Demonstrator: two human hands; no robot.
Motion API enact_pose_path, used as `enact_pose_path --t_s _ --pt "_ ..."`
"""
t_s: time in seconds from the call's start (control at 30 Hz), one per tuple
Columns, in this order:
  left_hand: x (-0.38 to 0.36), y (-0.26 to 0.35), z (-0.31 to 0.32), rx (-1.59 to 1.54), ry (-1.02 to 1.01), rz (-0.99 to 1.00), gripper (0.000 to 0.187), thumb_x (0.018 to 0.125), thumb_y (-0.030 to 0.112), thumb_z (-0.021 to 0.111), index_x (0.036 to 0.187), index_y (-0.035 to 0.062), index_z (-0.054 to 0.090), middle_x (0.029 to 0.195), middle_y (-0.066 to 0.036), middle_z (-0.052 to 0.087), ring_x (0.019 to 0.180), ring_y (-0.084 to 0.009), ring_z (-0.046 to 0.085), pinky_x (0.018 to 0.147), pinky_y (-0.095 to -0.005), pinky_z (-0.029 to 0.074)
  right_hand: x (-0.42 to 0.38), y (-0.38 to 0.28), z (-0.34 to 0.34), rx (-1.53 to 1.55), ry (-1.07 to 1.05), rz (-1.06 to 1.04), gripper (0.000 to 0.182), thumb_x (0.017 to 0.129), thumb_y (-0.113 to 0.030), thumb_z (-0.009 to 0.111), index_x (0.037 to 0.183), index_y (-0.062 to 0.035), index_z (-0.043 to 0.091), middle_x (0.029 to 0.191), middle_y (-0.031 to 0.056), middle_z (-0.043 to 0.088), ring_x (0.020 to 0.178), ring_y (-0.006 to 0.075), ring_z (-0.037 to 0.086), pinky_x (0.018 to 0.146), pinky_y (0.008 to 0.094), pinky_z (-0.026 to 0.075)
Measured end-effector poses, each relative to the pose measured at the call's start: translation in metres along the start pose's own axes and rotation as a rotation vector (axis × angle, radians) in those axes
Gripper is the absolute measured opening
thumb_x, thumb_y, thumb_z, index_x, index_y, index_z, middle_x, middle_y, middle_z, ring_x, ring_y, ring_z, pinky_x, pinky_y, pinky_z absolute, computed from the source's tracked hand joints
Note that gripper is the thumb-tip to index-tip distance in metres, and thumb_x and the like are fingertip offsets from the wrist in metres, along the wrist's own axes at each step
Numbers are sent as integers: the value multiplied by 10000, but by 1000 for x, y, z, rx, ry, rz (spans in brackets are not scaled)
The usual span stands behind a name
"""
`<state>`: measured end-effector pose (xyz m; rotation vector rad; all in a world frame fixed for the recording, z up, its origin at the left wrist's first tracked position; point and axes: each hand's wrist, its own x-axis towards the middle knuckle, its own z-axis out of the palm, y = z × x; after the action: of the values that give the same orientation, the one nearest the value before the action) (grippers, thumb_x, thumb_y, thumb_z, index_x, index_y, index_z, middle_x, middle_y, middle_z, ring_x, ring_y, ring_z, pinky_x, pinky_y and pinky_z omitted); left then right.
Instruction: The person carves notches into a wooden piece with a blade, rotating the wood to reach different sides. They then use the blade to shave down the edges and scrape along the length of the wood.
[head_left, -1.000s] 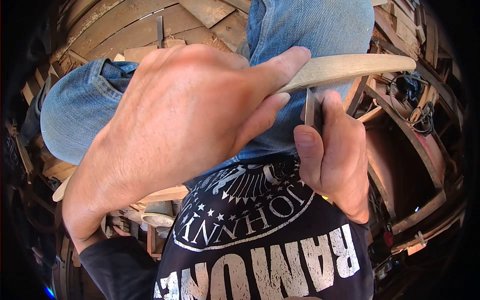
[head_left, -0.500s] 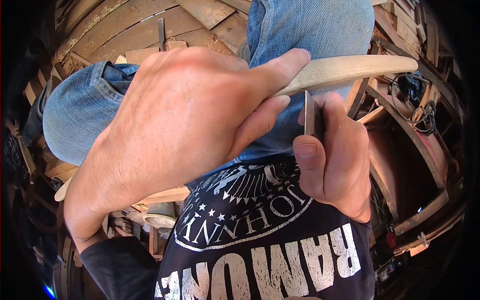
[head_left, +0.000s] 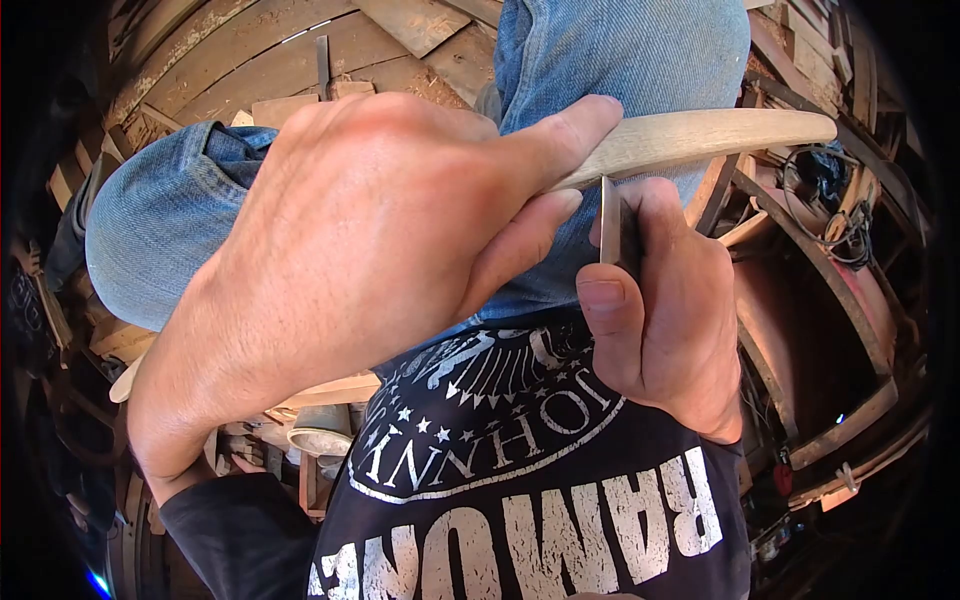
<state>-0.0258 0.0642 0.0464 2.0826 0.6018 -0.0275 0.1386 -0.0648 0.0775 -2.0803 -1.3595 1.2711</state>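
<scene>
My left hand point(head_left: 400, 200) is closed round a pale, smooth, slightly curved piece of wood point(head_left: 715, 138), thumb below it and forefinger along its upper side. The wood points to the right and narrows to a rounded tip; the part inside my grip is hidden. My right hand point(head_left: 680, 310) is closed on a narrow, flat metal blade point(head_left: 612, 235), held upright between thumb and fingers. The blade's upper end meets the lower edge of the wood, just right of my left thumb. Behind the wood are my knees in blue jeans point(head_left: 630, 60).
A wooden plank floor point(head_left: 280, 70) with offcuts and shavings spreads beyond my knees. To the right lie a curved wooden frame point(head_left: 820, 270) and a coil of dark cable point(head_left: 850, 235). A pale bucket point(head_left: 320, 440) stands below my left forearm, near a light wooden tip point(head_left: 125, 382).
My right hand and the blade have shifted slightly to the left and up along the wood. My left hand and the wood have hardly moved.
</scene>
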Motion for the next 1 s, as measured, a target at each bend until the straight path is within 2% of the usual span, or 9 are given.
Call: enact_pose_path --t_s 0.13,0.3,0.43,0.5,0.7,0.73,1.0 --pt "0 -1 0 -5 -1 -4 482 856 132 713 1331 90 638 669 -166 634 558 -277 620 551 -371 490 1 1 2 14 41 -26 562 976 -563 522 974 -1 540 649 133 518 533 308 498 528 382 386" --pt "1 -1 1 -17 11 3 480 864 129 706 1337 91 631 689 -176 644 568 -287 629 559 -376 495 0 2 -2 -15 30 7 450 989 -452 558 956 -3 544 620 141 502 532 318 493 534 387 392" --pt "1 -2 2 -41 15 15 484 865 121 703 1342 93 625 695 -182 642 576 -289 634 564 -377 497 -3 9 -4 -11 28 18 417 991 -415 562 957 0 544 623 148 505 536 321 491 538 390 393" --pt "0 -1 2 -34 8 14 485 865 118 703 1343 94 625 694 -182 641 575 -289 632 563 -377 496 -3 11 -5 -66 2 137 407 994 -411 553 956 -5 546 644 130 505 547 282 474 551 371 392" --pt "0 2 0 -34 -13 -3 483 864 111 698 1342 93 627 694 -178 644 576 -293 632 566 -374 499 -11 -5 -8 16 17 54 454 1001 -464 530 996 -11 564 692 73 486 601 202 444 586 340 386" --pt "0 3 1 -27 -6 -7 483 864 111 698 1341 92 627 695 -177 646 577 -294 634 567 -375 501 -11 -1 -5 -6 57 -17 466 998 -474 539 1025 -9 572 702 81 497 608 222 452 591 350 389" --pt "-1 3 1 5 0 15 482 865 126 700 1341 95 629 734 -187 668 613 -317 654 588 -384 515 -4 -6 -6 -51 -8 3 441 993 -446 561 1031 -6 574 688 131 527 583 296 472 577 369 394"
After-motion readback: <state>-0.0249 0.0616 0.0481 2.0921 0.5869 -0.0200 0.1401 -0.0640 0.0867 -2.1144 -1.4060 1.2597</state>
